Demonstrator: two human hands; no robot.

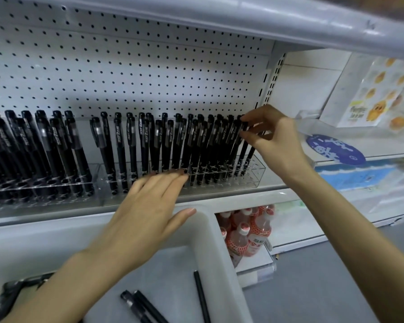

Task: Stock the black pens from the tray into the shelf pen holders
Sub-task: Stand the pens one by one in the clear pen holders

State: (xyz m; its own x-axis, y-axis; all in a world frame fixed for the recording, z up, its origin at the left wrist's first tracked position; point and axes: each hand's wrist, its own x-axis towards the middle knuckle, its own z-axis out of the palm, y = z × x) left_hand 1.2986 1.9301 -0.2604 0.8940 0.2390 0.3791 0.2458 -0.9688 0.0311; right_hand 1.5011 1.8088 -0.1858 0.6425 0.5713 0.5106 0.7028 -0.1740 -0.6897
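Head view: right hand (273,138) at 2 o'clock pinches a slim black plastic pen (242,150), left hand (147,210) flat, released; tilting may topple neighbour pens (196,141)

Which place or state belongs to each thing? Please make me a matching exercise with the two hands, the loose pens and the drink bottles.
Column 1
1. right hand
2. left hand
3. loose black pens
4. red-capped drink bottles

Column 2
A. lie in the white tray
B. stand below the pen shelf, right of the tray
C. pinches a black pen at the right end of the clear pen holder
D. touches the holder's front with straight fingers

Pairs: 1-C, 2-D, 3-A, 4-B
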